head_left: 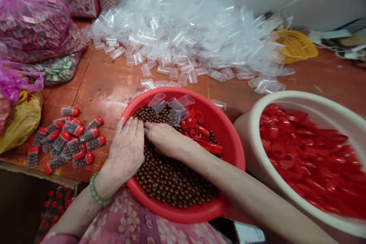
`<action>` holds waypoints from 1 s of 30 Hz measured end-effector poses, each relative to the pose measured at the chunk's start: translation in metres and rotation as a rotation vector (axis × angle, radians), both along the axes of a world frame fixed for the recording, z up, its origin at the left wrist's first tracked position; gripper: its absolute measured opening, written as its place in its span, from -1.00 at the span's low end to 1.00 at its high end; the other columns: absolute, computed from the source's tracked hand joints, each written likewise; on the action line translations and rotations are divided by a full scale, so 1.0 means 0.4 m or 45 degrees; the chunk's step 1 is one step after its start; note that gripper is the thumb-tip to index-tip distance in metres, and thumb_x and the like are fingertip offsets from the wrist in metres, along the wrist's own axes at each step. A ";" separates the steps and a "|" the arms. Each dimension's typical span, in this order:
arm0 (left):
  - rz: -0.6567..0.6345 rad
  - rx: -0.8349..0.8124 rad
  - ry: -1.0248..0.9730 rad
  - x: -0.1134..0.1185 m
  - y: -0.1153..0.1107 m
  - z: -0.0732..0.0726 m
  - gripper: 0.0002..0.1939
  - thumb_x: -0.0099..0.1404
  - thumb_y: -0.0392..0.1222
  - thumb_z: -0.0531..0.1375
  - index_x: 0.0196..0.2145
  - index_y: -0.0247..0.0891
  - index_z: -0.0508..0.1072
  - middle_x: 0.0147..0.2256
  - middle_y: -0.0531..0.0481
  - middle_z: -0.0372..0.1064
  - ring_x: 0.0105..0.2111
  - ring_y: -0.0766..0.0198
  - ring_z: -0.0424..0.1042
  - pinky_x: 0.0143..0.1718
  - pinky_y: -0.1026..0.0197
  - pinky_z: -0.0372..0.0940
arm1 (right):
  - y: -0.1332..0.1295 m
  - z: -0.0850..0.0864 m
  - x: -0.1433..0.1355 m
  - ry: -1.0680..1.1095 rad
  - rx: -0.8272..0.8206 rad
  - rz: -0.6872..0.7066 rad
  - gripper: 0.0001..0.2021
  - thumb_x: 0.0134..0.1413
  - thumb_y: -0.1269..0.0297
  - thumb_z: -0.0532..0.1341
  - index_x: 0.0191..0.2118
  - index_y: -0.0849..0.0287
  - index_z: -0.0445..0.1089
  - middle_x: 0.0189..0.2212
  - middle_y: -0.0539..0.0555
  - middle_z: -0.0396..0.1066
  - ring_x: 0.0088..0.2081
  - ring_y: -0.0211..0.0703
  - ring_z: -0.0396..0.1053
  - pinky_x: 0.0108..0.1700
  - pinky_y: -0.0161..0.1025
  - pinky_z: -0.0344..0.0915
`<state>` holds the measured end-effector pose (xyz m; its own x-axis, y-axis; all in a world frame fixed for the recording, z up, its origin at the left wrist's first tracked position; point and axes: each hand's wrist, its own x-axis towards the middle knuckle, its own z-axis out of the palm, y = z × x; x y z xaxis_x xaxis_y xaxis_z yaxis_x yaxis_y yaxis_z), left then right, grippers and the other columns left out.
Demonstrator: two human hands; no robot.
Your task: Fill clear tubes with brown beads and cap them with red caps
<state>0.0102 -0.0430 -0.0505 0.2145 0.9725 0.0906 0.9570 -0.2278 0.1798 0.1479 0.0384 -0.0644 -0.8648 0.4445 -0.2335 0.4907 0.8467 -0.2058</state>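
Note:
A red basin (pixel 239 152) holds many shiny brown balls (pixel 174 183), a few clear plastic sleeves (pixel 174 117) and a heap of red plastic caps (pixel 197 127). My left hand (pixel 127 146) lies palm down over the basin's left side, its fingers stretched out side by side; whatever is beneath the palm is hidden. Close beside it, my right hand (pixel 164 139) reaches into the balls with curled fingers, the fingertips against my left hand. What those fingers hold, if anything, cannot be seen. Left of the basin lie several filled, red-capped containers (pixel 71 137).
A large pile of clear sleeves (pixel 183 34) spreads along the wall. At right stands a white tub (pixel 254 133) of red caps (pixel 309 160). Pink bags (pixel 34 26) and a yellow bag (pixel 23 118) sit at left. A yellow basket (pixel 297 45) lies behind.

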 end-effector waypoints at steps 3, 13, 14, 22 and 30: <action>-0.007 -0.016 -0.016 0.001 0.002 -0.001 -0.52 0.27 -0.40 -0.04 0.12 -0.62 0.30 0.12 -0.44 0.31 0.18 -0.09 0.28 0.28 -0.17 0.02 | 0.007 -0.024 0.003 0.198 -0.349 0.035 -0.49 -0.12 0.59 0.21 0.06 0.39 0.33 0.01 0.30 0.41 0.04 -0.01 0.40 0.10 -0.15 0.33; 0.001 0.106 -0.422 -0.022 -0.009 0.000 -0.54 0.33 -0.39 -0.08 0.16 -0.51 0.23 0.08 -0.34 0.38 0.15 0.02 0.32 0.27 -0.19 0.07 | 0.014 0.022 0.063 0.720 -1.007 -0.253 -0.61 0.08 0.32 0.28 0.05 0.20 0.35 -0.01 0.11 0.44 0.04 -0.07 0.37 0.15 -0.03 0.26; -0.001 0.086 -0.495 -0.023 -0.012 0.006 -0.54 0.36 -0.36 -0.08 0.18 -0.50 0.21 0.11 -0.34 0.35 0.17 0.03 0.29 0.27 -0.16 0.08 | 0.013 0.033 0.069 0.737 -1.020 -0.260 -0.62 0.08 0.33 0.28 0.05 0.19 0.35 0.00 0.11 0.44 0.05 -0.08 0.37 0.16 -0.03 0.25; -0.041 -0.437 -1.132 -0.010 -0.009 0.032 -0.41 0.36 -0.19 0.06 0.28 -0.47 0.08 0.26 -0.35 0.12 0.26 0.09 0.16 0.29 -0.03 0.07 | 0.000 0.078 0.102 0.865 -0.995 -0.245 -0.75 0.17 0.32 0.22 -0.03 0.19 0.42 -0.11 0.09 0.49 -0.01 -0.13 0.43 0.08 -0.13 0.33; 0.030 -0.696 -1.592 -0.011 0.017 0.039 -0.63 0.31 -0.20 0.15 0.07 -0.27 0.39 -0.04 -0.08 0.47 -0.06 0.17 0.44 0.02 0.17 0.28 | -0.022 0.104 0.127 1.004 -0.829 -0.331 -0.56 0.10 0.35 0.30 0.12 0.17 0.30 -0.09 0.09 0.49 -0.15 -0.21 0.47 -0.10 -0.27 0.40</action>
